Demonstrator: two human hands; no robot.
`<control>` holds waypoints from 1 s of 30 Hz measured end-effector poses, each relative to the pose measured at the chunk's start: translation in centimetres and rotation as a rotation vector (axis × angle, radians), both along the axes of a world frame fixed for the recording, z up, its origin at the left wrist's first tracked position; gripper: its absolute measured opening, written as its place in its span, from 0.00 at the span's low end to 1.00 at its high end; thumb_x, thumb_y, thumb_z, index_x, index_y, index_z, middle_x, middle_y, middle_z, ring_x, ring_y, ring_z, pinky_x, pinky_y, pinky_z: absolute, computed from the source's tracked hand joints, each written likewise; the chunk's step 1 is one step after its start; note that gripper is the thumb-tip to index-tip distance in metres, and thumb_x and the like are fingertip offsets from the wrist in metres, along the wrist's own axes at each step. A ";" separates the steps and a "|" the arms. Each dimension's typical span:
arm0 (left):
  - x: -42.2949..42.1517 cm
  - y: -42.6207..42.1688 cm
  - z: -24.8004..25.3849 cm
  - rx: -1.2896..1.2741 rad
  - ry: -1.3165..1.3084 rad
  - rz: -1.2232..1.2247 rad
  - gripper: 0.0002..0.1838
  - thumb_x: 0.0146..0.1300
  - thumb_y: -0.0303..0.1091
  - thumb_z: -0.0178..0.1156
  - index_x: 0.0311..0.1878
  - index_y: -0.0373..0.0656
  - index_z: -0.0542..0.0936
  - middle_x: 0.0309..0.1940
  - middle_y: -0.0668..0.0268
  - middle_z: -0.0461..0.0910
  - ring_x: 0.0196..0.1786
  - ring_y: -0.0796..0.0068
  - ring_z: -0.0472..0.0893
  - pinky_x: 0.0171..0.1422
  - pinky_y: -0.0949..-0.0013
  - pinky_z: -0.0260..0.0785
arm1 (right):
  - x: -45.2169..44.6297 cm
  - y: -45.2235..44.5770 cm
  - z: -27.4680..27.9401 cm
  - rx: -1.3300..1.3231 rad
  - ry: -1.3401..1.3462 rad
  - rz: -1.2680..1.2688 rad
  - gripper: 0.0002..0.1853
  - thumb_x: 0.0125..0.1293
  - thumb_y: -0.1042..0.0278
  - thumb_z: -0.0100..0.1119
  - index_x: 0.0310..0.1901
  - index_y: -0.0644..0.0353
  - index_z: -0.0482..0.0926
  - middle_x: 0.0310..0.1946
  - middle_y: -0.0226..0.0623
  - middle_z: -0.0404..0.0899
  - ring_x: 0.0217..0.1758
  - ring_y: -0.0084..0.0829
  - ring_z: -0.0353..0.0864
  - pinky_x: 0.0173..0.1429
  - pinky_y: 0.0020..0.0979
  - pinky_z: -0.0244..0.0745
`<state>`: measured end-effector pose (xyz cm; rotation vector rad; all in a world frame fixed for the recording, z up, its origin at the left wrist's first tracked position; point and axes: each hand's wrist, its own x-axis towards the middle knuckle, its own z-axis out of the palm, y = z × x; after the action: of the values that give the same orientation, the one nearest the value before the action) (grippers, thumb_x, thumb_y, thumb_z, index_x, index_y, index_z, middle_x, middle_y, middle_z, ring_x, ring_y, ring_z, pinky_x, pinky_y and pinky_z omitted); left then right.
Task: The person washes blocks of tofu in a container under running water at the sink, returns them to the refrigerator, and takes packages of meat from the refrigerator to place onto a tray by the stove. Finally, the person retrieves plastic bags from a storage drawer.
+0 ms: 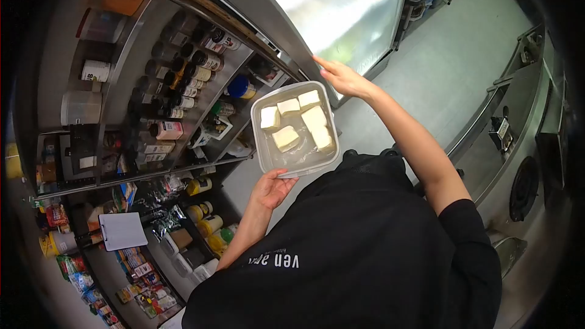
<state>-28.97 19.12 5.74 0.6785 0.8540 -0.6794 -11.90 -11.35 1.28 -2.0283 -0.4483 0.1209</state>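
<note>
My left hand (274,190) grips the near edge of a pale square plastic tub (261,153), its thumb at the rim. In the tub, several cream-coloured blocks (285,138) that look like tofu or cheese sit in clear liquid. My right hand (344,79) reaches past the tub's far right corner, fingers stretched out and nothing held. Its fingertips meet the edge of a tall metal door (286,30), beside a shiny steel panel (341,12); I cannot tell how firmly they press.
On the left, metal shelving (131,36) holds several spice jars (198,73) and boxes. A clipboard (123,231) and packets are lower down. A steel counter (518,128) with a black round burner (524,189) runs along the right. Grey floor (451,55) lies between.
</note>
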 end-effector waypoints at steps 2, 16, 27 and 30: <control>0.5 -1.2 0.0 0.008 0.012 -0.005 0.17 0.59 0.20 0.51 0.52 0.30 0.65 0.50 0.49 0.72 0.53 0.54 0.75 0.59 0.56 0.72 | 1.8 0.8 1.4 -0.077 0.203 -0.021 0.26 0.72 0.58 0.37 0.71 0.46 0.52 0.66 0.49 0.60 0.66 0.47 0.63 0.68 0.37 0.57; 8.9 -20.3 1.6 -0.048 -0.052 -0.348 0.22 0.61 0.20 0.49 0.59 0.28 0.61 0.53 0.48 0.70 0.54 0.54 0.75 0.59 0.58 0.73 | -7.3 -24.9 1.8 0.079 0.409 -0.038 0.12 0.56 0.72 0.58 0.42 0.63 0.82 0.41 0.44 0.81 0.44 0.30 0.80 0.50 0.31 0.73; 22.7 -46.3 6.0 -0.090 -0.120 -0.654 0.19 0.58 0.19 0.52 0.54 0.29 0.65 0.51 0.51 0.72 0.53 0.59 0.76 0.58 0.63 0.74 | -6.5 -45.7 5.7 0.304 0.320 -0.522 0.09 0.57 0.68 0.62 0.35 0.66 0.82 0.32 0.37 0.82 0.36 0.26 0.80 0.45 0.28 0.74; 28.2 -51.7 6.6 -0.145 -0.126 -0.659 0.18 0.59 0.19 0.51 0.54 0.29 0.65 0.51 0.52 0.72 0.52 0.60 0.77 0.58 0.63 0.74 | -3.1 -50.8 6.9 0.350 0.410 -0.592 0.09 0.58 0.67 0.62 0.35 0.65 0.83 0.34 0.36 0.82 0.38 0.25 0.80 0.46 0.27 0.74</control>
<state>-0.82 -32.57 12.38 0.8679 0.4480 -1.2605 -15.04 -62.11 8.21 -1.6549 0.3694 0.0825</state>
